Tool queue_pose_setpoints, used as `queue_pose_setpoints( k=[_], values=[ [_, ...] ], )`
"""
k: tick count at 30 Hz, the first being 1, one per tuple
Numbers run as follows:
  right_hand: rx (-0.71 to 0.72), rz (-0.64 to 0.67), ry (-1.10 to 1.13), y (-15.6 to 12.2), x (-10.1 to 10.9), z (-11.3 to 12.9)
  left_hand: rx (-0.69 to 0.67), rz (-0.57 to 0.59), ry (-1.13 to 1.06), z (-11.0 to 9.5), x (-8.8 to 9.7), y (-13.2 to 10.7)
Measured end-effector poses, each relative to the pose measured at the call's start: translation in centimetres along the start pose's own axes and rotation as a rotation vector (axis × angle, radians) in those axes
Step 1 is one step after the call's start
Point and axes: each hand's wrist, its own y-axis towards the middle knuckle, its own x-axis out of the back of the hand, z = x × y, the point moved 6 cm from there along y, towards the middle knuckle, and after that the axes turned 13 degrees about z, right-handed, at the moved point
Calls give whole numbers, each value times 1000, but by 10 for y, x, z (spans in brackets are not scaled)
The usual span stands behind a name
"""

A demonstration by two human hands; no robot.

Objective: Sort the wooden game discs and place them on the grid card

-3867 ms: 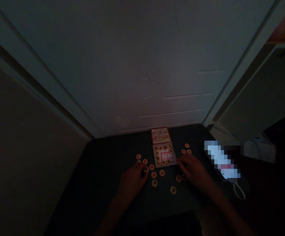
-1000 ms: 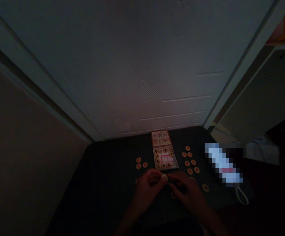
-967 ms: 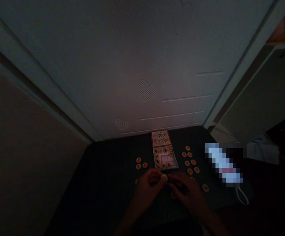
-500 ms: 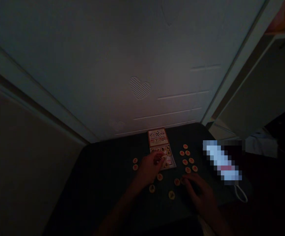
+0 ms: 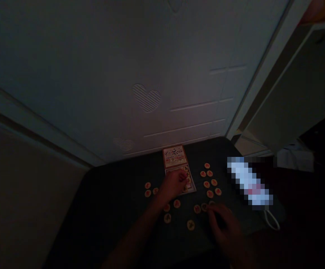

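Observation:
Round Chinese chess pieces with red or dark characters lie about an open box (image 5: 192,189), whose tray holds several more. My left hand (image 5: 175,185) reaches over the tray, fingers bent in a pinch at a chess piece (image 5: 188,180); the hand covers much of the tray. Lower right, my right hand (image 5: 224,224) has its thumb and fingertips together at the edge of a dark-marked chess piece (image 5: 204,207) on the table. Just left of that lies a red-marked chess piece (image 5: 197,209). Another piece (image 5: 212,203) is partly covered by the right hand's fingers.
The dark table (image 5: 114,194) meets a pale panel (image 5: 100,93) with embossed hearts. Several red pieces (image 5: 209,194) sit right of the box, others (image 5: 147,193) left of it. A blurred-out bright object (image 5: 249,181) with a cord loop (image 5: 272,221) lies at the right.
The view has shifted slightly, so the scene sits a little further left. My left hand stays over the tray, its fingers a bit higher. My right fingertips stay by the dark-marked piece, which shows more now.

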Motion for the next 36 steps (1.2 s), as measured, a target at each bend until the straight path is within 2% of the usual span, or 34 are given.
queue_pose_setpoints(
  k=[5, 26, 31, 36],
  values=[
    [3, 10, 13, 0, -1, 0, 24, -19, 21, 2, -1, 3],
    [-3, -7, -29, -1, 1, -2, -6, -37, 77, -12, -3, -6],
    [-25, -4, -15, 1, 2, 1, -8, -74, 120, -16, 10, -15],
    [-65, 9, -24, -1, 2, 0, -7, -44, 229, -17, 26, -37]
  ],
)
